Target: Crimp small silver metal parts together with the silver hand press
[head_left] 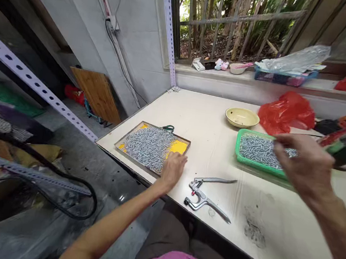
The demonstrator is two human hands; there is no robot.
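Observation:
My left hand (174,170) is at the front right corner of a shallow tray (187,141) with a yellow bottom. Its fingers are curled down, and what they hold, if anything, is hidden. A heap of small silvery metal pieces (149,147), like screws or pins, covers most of this tray. Above the right part of a green plastic tray (239,155) I hold my right hand (310,166), slightly blurred. Thumb and fingertips are close together, and nothing can be made out between them. Similar metal pieces (258,149) fill the green tray.
Hand pliers (204,197) with spread handles lie near the table's front edge. Dark-handled scissors (168,128) rest behind the left tray. A yellow bowl (242,118) and a red plastic bag (285,114) stand towards the back. A perforated metal post (170,27) rises at the table's far corner.

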